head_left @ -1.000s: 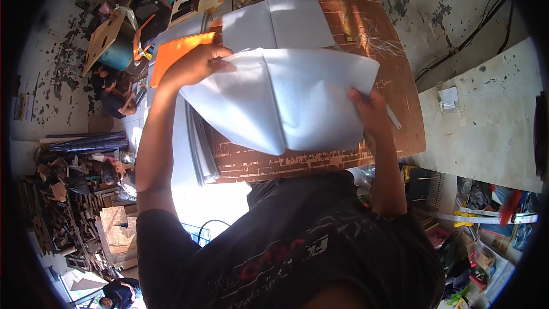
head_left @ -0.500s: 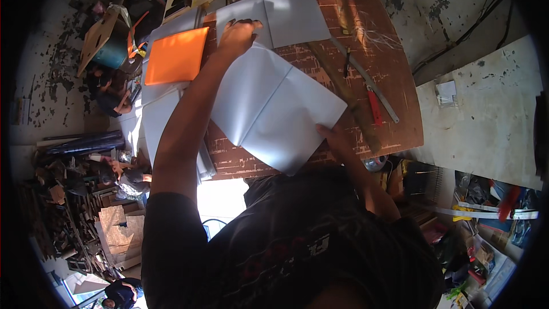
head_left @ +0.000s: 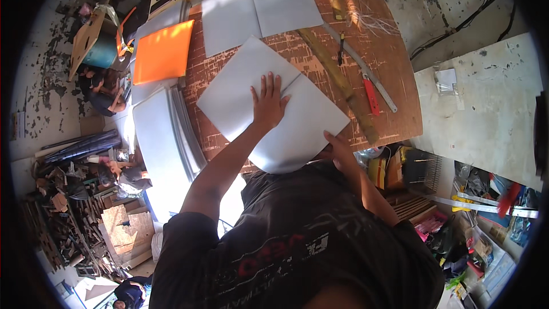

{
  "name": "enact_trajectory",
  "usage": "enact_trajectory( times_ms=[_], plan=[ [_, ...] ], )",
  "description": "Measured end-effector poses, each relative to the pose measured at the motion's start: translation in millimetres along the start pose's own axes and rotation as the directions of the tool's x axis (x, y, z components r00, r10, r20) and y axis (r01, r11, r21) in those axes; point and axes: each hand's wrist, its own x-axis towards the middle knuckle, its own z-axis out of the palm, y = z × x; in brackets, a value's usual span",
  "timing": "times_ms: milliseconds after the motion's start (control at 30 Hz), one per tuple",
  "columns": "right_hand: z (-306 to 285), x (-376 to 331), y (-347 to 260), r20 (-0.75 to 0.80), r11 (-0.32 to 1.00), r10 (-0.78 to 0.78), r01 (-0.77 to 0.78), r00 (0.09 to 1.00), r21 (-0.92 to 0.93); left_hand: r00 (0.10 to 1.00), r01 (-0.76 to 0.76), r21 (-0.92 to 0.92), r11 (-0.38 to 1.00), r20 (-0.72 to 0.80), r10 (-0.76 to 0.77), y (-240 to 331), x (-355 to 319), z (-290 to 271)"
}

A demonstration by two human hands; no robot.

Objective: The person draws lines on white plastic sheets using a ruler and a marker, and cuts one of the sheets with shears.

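Note:
A grey sheet with a crease across it (head_left: 311,115) lies turned cornerwise on the brown table, its near corner curving down against my shirt. My left hand (head_left: 270,104) rests flat on the middle of it, fingers spread. At the right edge, my right hand (head_left: 338,150) grips the sheet, thumb on top and the other fingers mostly hidden below. Beyond lies another creased grey sheet (head_left: 229,20), flat. To the left are an orange folder-like piece (head_left: 163,52) and a stack of grey sheets (head_left: 160,137).
On the worn brown table (head_left: 397,68), right of the sheet, lie a wooden strip (head_left: 334,80), a metal ruler (head_left: 382,90), a red-handled cutter (head_left: 371,96) and a slim black tool (head_left: 341,49). Scrap wood (head_left: 71,217) is piled at lower left. Other people (head_left: 108,94) sit at left.
My left hand has come back from the far sheet and now presses flat on the near one. The near sheet lies flatter; my right hand still holds its edge.

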Motion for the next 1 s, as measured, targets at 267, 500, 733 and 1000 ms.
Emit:
enact_trajectory(
  times_ms=[267,500,733,1000],
  plan=[
    [-10,-4,-5,-0.024,0.967,-0.108,0.100,0.994,-0.233,0.993,-0.120,0.041,0.992,0.003,0.120,-13,20,2],
    [-15,-18,-10,0.049,0.912,0.116,-0.087,0.992,-0.401,0.956,-0.292,0.041,0.956,0.037,0.291,-20,25,-1],
    [-9,-17,-21,0.114,0.944,0.073,-0.032,0.991,-0.327,0.930,-0.366,0.024,0.930,0.044,0.365,-31,37,-8],
    [-11,-17,-28,0.106,0.718,-0.068,0.122,0.992,-0.686,0.935,-0.338,-0.001,0.941,0.119,0.335,-32,57,-10]
  ],
)
